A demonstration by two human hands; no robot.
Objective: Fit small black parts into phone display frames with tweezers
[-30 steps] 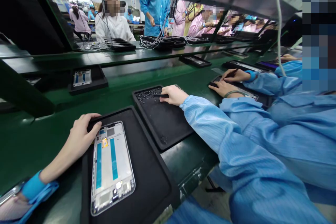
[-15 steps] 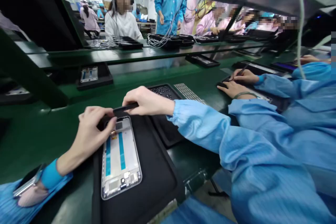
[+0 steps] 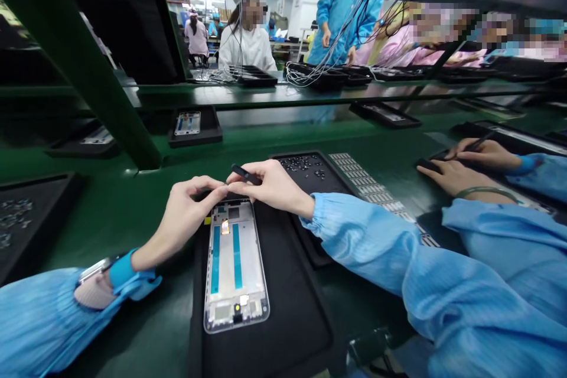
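Observation:
A phone frame [image 3: 225, 271], silvery with two blue strips, lies in a black tray [image 3: 296, 307]. My left hand [image 3: 188, 209] is above its top end, thumb and fingertips pinched together. Whatever that pinch holds is too small to make out. My right hand [image 3: 277, 186] is closed around a slim black tool [image 3: 245, 175], whose kind I cannot tell. Its fingertips meet those of the left hand just beyond the frame's top edge. Near that end of the frame sits a small coppery piece [image 3: 225, 226].
Right of the frame are a black tray with small dark parts [image 3: 303, 165] and a sheet of metallic pieces [image 3: 363, 180]. A co-worker's hands [image 3: 465, 174] work farther right. Another parts tray [image 3: 35, 218] lies left. A green post [image 3: 101, 88] slants at the left.
The view has turned left, so things sit farther right. My hands have come together at the fingertips, and the black tool now tilts up away from the frame.

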